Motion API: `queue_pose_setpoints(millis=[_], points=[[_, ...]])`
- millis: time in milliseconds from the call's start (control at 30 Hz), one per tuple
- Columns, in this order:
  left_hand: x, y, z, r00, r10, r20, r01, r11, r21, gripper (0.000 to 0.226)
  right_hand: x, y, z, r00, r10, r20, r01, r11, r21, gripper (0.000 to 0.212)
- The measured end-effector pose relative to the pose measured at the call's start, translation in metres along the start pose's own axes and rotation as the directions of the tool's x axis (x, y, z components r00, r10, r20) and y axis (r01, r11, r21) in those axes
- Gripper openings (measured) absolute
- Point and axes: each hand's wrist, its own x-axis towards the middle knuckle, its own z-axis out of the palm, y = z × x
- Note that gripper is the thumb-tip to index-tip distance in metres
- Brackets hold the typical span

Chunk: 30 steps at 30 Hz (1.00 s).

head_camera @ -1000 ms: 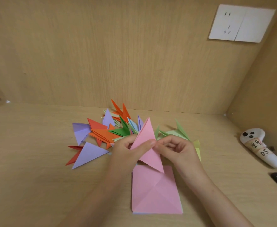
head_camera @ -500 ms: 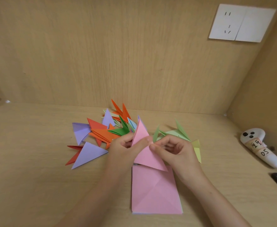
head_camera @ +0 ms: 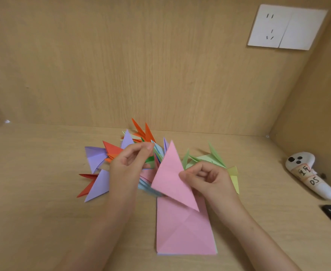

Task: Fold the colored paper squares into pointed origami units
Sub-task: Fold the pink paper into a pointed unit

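The pink triangle unit (head_camera: pixel 170 173) is now pinched at its edge by the right hand (head_camera: pixel 209 178) alone, above the stack of pink squares (head_camera: pixel 184 231). The left hand (head_camera: pixel 129 163) has come off it and sits curled by the pile of finished units (head_camera: pixel 109 153); whether it holds anything is unclear. This fold looks done.

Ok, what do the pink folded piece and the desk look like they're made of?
The pink triangle: thin matte paper, going by its crisp folded edges and sharp point. The desk: pale wood-grain board, smooth and low-sheen; grain lines show, though veneer or laminate cannot be told.
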Motion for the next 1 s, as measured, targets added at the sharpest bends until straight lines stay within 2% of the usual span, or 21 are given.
queue_pose_setpoints(millis=[167,267,333,500,600,667,833,1000], points=[[-0.008,-0.002,0.008,0.955,-0.152,0.253,0.117,0.982,0.150,0.027,0.004,0.001,-0.005,0.989,0.001,-0.145,0.006,0.999,0.050,0.012],[-0.009,-0.005,0.009,0.944,-0.165,0.284,0.098,0.967,0.235,0.022,0.004,0.000,-0.007,0.988,-0.002,-0.152,0.008,0.999,0.039,0.008],[-0.007,-0.006,0.006,0.947,-0.161,0.279,0.099,0.970,0.223,0.017,0.003,-0.002,-0.006,0.990,-0.033,-0.136,0.036,0.999,0.024,0.004],[-0.004,-0.006,0.003,0.949,-0.147,0.280,0.095,0.977,0.189,0.014,0.003,-0.005,-0.011,0.971,-0.239,0.004,0.236,0.954,-0.186,0.035],[-0.004,-0.006,0.003,0.944,-0.158,0.289,0.111,0.979,0.173,0.015,0.006,0.000,-0.016,0.955,-0.285,0.085,0.297,0.907,-0.297,0.033],[-0.003,-0.008,0.004,0.937,-0.170,0.304,0.125,0.979,0.162,0.015,0.007,0.001,-0.017,0.958,-0.276,0.079,0.287,0.916,-0.279,0.026],[-0.004,-0.007,0.004,0.904,-0.202,0.377,0.190,0.979,0.069,0.018,0.006,0.000,-0.015,0.966,-0.258,0.031,0.260,0.960,-0.108,0.012],[-0.008,-0.002,0.007,0.839,-0.243,0.487,0.259,0.965,0.034,0.020,0.007,-0.001,-0.010,0.980,-0.145,-0.138,0.155,0.986,0.065,0.007]])
